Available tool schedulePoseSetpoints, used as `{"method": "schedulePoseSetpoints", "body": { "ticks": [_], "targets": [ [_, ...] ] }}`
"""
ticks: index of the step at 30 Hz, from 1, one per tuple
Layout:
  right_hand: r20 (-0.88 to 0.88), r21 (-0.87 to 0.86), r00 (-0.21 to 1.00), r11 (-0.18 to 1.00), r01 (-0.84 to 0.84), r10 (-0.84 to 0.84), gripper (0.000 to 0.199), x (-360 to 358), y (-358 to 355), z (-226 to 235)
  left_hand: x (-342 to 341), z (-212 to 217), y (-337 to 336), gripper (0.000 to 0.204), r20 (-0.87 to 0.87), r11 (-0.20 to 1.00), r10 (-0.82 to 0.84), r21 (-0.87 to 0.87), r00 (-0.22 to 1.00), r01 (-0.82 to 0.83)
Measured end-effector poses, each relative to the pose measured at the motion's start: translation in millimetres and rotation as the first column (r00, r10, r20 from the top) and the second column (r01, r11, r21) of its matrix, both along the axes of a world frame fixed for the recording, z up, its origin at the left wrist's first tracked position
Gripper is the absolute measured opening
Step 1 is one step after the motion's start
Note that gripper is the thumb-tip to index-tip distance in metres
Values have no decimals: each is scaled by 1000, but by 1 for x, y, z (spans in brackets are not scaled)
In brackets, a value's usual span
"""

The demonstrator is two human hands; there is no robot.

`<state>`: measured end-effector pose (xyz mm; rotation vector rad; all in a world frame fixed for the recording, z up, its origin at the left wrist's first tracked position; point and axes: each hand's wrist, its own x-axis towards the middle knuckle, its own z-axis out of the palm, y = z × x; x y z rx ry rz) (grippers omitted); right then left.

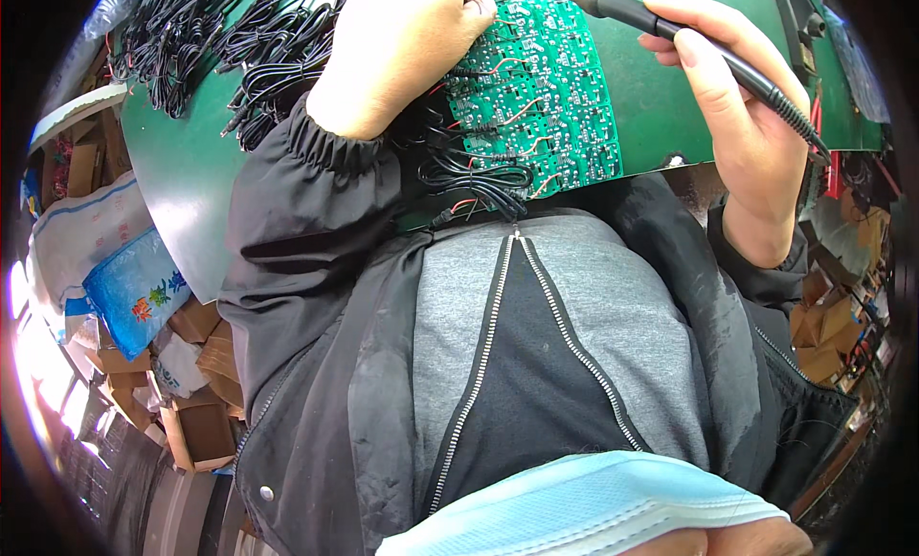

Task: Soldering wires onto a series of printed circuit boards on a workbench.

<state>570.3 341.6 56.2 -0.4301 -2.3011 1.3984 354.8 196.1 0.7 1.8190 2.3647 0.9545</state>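
A green circuit board panel [550,97] lies on the green table [182,173] close to my body, with black and red wires [474,178] hanging from its near edge. My left hand [392,49] rests on the panel's left side, fingers curled over it at a thin wire. My right hand [732,97] grips a black soldering iron [670,32] like a pen, its tip end pointing toward the board's top edge. The iron's tip is cut off by the picture's rim.
Bundles of black cables [220,39] lie on the table at the far left. Cardboard boxes [196,403] and a blue printed bag [134,288] sit on the floor at left. More boxes [833,336] stand at right. My dark jacket fills the middle.
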Motion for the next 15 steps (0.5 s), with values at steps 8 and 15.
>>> {"method": "schedulePoseSetpoints", "body": {
  "ticks": [8, 15],
  "targets": [
    [-40, 49, 999, 999, -1, 3, 25, 8, 6, 4, -22, 24, -9, 13, -116, 993, -116, -24, 986, 114],
    [-79, 48, 997, 999, 12, -8, 25, 5, 14, 0, -34, 38, 6, 20, 34, 963, 20, -271, 999, -10]
  ]
}}
